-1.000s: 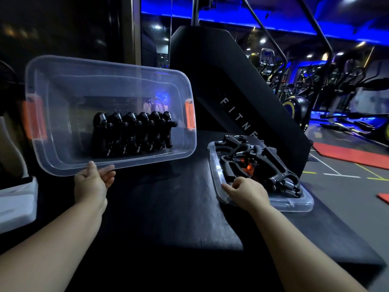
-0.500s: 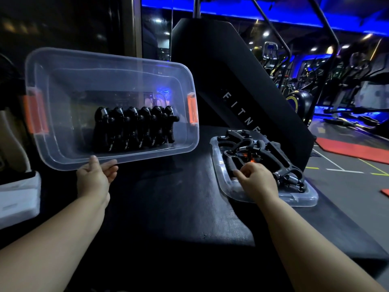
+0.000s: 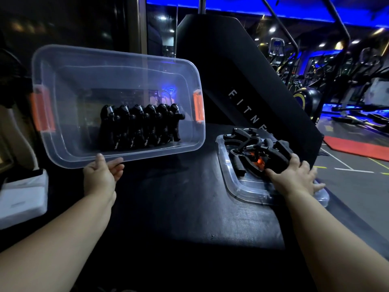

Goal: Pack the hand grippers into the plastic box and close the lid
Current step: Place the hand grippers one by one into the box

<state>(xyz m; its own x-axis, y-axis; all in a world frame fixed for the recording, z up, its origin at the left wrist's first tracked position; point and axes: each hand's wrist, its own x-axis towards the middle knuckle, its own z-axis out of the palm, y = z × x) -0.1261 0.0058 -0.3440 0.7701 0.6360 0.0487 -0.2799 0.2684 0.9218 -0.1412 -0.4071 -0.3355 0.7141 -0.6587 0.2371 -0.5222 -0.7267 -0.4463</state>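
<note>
Left hand [image 3: 102, 175]: grips the near long rim of the box [image 3: 117, 56], thumb on the front of the rim, fingers tucked behind. The box is tipped up so its mouth faces the person. Long axis runs left to right and dips a little toward the right. Cannot tell whether its low corner rests on the bench [image 3: 179, 207].

Right hand [image 3: 295, 175]: on the pile [image 3: 248, 148]. Thumb and forefinger appear closed round the end of one gripper [image 3: 281, 160], other fingers spread past it. Firmness of the hold is not readable.

Inside the box, a row [image 3: 139, 127] of grippers stands packed side by side along the lower wall. Clear space shows above the row, little at its right end. An orange latch [image 3: 199, 106] sits on each short end.

The pile sits tangled on the lid [image 3: 231, 186], which lies flat on the bench, right of the box and apart from it.

Judgement: packing is partly done, and the lid cannot go on until the pile is off it. The box mouth lies left of and above the right hand, which is the nearer one to the pile. The carry goes leftward across the bench. The gripper probably needs turning to match the row. Springs in the pile may snag as it lifts.
</note>
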